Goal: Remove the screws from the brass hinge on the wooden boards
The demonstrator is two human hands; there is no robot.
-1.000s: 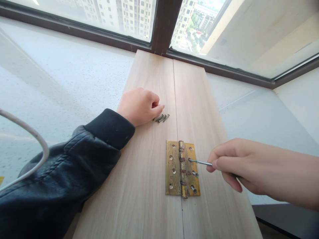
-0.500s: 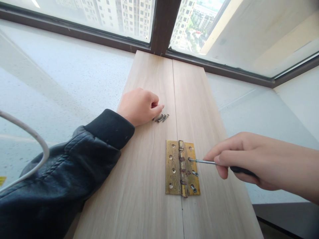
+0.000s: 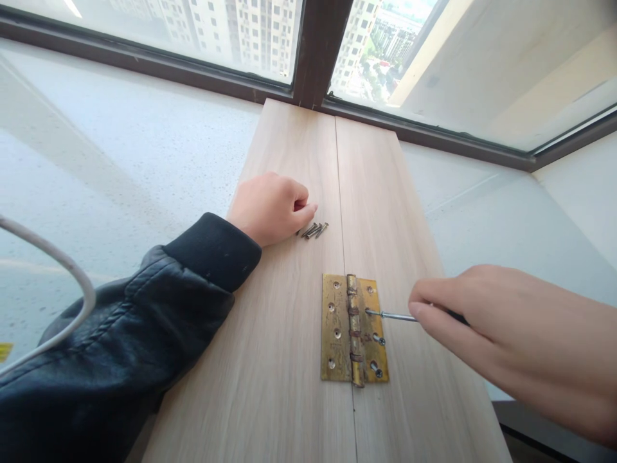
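Hinge, worn brass colour, is laid flat across the seam between two wood-grain boards: one leaf on the left board, one on the right board. Barrel is lined up roughly with the seam.

Screwdriver is held in the right hand, fingers pinched together around the dark handle, which is mostly hidden by the hand. Shaft is kept low, nearly level, tip met with the head of the driven screw, seated at the second hole from the top of the right leaf. Two further screws, lower and middle, are stood tilted in the holes below, heads raised. Four bare holes are seen in the left leaf.

Left hand is rested on the left board, fingers curled in; whether anything is held inside cannot be told. Loose screws are bunched just beside its thumb, above the hinge.

Left arm is covered by a black sleeve. White cable is looped at far left. Boards are butted up near the dark window frame.
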